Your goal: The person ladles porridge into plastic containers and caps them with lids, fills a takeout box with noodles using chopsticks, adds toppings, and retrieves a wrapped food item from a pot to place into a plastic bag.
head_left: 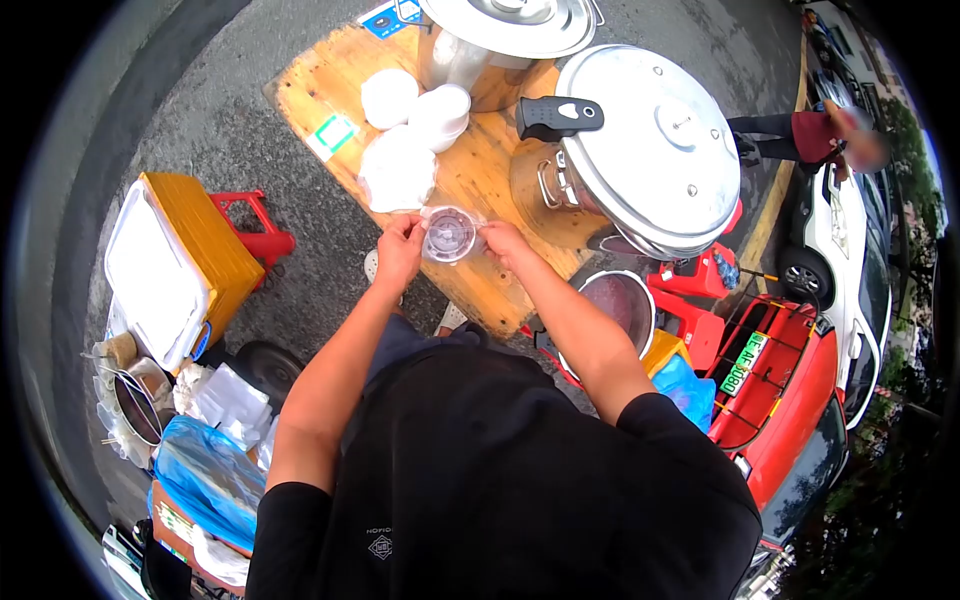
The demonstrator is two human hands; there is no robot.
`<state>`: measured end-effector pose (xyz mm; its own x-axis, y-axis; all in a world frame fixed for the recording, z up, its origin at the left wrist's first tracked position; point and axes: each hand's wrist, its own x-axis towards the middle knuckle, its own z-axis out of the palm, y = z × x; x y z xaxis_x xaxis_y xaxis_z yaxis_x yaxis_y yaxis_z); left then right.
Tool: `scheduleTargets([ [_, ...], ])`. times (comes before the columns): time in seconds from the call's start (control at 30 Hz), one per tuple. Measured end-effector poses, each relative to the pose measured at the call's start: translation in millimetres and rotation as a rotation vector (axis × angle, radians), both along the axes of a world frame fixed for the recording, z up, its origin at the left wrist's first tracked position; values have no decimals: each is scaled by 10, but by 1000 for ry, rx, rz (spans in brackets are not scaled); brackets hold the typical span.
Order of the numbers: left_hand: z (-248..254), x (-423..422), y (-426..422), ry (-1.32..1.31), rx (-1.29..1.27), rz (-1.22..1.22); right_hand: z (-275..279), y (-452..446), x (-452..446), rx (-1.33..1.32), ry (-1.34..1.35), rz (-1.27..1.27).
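Observation:
A round clear plastic cup (450, 236), seen from above, is between my two hands over the near part of the wooden tabletop (487, 290). My left hand (402, 250) is closed, pinching at the cup's left side. On the opposite side, my right hand (507, 244) pinches what looks like thin clear plastic beside the cup. I cannot tell whether a bag surrounds the cup. Just beyond my left hand lies a white bundle (398, 172), with white foam bowls (440, 112) behind it.
A big lidded metal pot (655, 150) stands on the table's right, another pot (475, 70) at the back. A yellow box with a white lid (160, 270) sits by a red stool (258, 225) at left. Below right are a bucket (618, 305) and a red vehicle (780, 400). A person (810, 138) is farther off.

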<state>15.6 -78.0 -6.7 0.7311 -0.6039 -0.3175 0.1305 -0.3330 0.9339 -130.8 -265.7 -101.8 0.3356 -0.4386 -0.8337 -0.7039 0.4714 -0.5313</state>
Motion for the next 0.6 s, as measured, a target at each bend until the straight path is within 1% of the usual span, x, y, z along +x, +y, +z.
scheduleTargets([
  [0.1, 131, -73, 92, 54, -34, -38, 67, 35, -69, -54, -167, -216],
  [0.17, 211, -142, 192, 105, -37, -70, 204, 68, -142, -98, -238, -260],
  [0.2, 203, -165, 245, 185, -63, -75, 307, 86, -169, -122, -275, -283],
  [0.3, 177, -235, 387, 357, -112, -28, 465, 152, -338, -233, -273, -126],
  [0.4, 183, -241, 473, 425, -127, 43, 567, 258, -441, -232, -343, -29],
  [0.5, 262, -207, 466, 422, -106, 33, 879, 363, -366, -184, -368, -44],
  [0.6, 416, -146, 382, 413, -153, 55, 1159, 396, -250, -37, -415, -136],
])
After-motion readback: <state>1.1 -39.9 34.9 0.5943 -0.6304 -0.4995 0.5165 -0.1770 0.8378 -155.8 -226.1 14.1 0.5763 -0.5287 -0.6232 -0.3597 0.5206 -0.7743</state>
